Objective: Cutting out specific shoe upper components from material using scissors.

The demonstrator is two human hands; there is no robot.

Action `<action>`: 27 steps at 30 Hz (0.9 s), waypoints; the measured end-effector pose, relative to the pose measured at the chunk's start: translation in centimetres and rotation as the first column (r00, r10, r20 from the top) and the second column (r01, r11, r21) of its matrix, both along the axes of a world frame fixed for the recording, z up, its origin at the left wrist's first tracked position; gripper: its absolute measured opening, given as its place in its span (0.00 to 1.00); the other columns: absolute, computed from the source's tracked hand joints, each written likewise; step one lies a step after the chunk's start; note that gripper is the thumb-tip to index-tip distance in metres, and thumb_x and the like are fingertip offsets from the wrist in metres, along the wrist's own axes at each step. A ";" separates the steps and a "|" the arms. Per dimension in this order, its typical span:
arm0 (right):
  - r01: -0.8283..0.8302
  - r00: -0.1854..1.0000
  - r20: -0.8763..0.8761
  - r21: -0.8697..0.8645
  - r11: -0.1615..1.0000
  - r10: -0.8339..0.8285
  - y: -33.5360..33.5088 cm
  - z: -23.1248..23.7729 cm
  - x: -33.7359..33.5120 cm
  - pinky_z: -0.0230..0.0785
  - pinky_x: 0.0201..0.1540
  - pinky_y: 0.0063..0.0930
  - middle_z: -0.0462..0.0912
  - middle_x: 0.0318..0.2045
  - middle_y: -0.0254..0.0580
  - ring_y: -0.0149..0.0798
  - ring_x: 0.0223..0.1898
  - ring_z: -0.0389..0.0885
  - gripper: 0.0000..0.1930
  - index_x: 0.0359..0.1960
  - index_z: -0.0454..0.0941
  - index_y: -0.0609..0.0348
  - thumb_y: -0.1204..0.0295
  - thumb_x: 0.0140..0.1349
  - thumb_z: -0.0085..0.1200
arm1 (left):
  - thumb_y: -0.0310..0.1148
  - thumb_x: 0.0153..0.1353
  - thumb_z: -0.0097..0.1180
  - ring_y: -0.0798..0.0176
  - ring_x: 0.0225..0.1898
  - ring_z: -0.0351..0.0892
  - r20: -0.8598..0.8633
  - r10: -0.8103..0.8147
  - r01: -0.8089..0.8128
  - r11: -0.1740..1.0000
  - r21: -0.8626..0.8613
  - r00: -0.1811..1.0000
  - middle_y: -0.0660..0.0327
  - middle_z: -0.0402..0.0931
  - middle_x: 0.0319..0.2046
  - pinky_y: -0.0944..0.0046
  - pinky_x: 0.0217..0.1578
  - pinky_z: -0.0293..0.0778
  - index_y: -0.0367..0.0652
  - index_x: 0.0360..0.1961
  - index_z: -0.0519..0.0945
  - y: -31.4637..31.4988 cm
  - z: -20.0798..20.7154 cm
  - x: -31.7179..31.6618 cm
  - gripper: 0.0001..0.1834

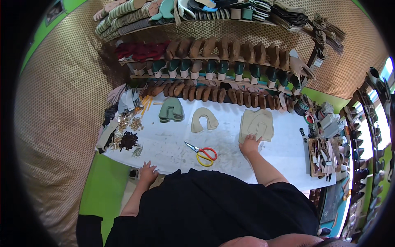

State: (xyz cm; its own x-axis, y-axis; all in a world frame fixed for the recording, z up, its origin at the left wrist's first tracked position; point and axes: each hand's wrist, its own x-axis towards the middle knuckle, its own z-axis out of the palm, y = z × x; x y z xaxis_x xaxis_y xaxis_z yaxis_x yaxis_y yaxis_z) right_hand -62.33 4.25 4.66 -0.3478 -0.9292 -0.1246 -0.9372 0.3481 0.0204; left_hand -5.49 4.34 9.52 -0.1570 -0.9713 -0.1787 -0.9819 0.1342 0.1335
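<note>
My right hand (250, 145) rests on the near edge of a stack of beige sheets (245, 123), fingers spread over it. On the stack's top shows a U-shaped outline or piece (259, 126); I cannot tell which. My left hand (148, 173) lies at the table's front edge, open, with nothing visible in it. Between my hands, scissors (204, 156) with one red and one yellow handle lie with blades parted. Beyond them sit a U-shaped beige piece (200, 119) and a small pile of green U-shaped pieces (170, 110).
The white-covered table (173, 142) carries gold-coloured bits (133, 123) and a dark heap (128, 140) at left. A tool rack (321, 156) stands at right, near cans (303, 105). Shelves of brown shoe parts (224, 48) rise behind; shoe racks (360, 156) flank the right.
</note>
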 end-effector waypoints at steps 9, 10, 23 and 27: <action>0.163 0.982 0.090 0.049 0.985 -0.167 -1.8 1.4 2.2 0.36 0.68 0.72 0.66 0.66 0.53 0.57 0.68 0.60 0.29 0.64 0.65 0.69 0.64 0.63 0.44 | 0.41 0.51 0.63 0.30 0.63 0.63 -0.026 -0.130 0.127 0.988 -0.087 0.991 0.42 0.67 0.63 0.39 0.60 0.64 0.50 0.49 0.83 -0.9 -1.6 -0.2 0.22; 0.189 0.978 0.082 0.033 0.981 -0.191 -2.3 0.7 2.1 0.37 0.68 0.72 0.67 0.65 0.54 0.57 0.67 0.61 0.28 0.63 0.65 0.70 0.66 0.63 0.43 | 0.41 0.51 0.63 0.30 0.63 0.63 -0.024 -0.131 0.129 0.988 -0.081 0.991 0.42 0.67 0.63 0.39 0.60 0.64 0.50 0.49 0.83 -1.0 -1.5 -0.4 0.22; 0.245 0.901 0.427 -0.350 0.904 -0.079 -2.4 -3.9 -7.2 0.74 0.44 0.48 0.83 0.36 0.59 0.60 0.41 0.82 0.16 0.39 0.82 0.60 0.63 0.67 0.43 | 0.42 0.53 0.63 0.36 0.67 0.59 -0.081 -0.053 0.049 0.998 -0.047 0.995 0.45 0.61 0.67 0.35 0.62 0.59 0.50 0.51 0.82 0.5 -2.1 3.4 0.23; 0.481 0.795 0.584 -0.440 0.758 -0.165 -0.7 0.9 -8.0 0.73 0.47 0.48 0.83 0.40 0.58 0.61 0.44 0.80 0.17 0.47 0.80 0.57 0.60 0.69 0.44 | 0.44 0.55 0.62 0.38 0.70 0.52 -0.028 -0.003 0.001 0.995 -0.095 1.000 0.46 0.52 0.71 0.34 0.63 0.56 0.50 0.62 0.72 1.3 -1.1 3.6 0.32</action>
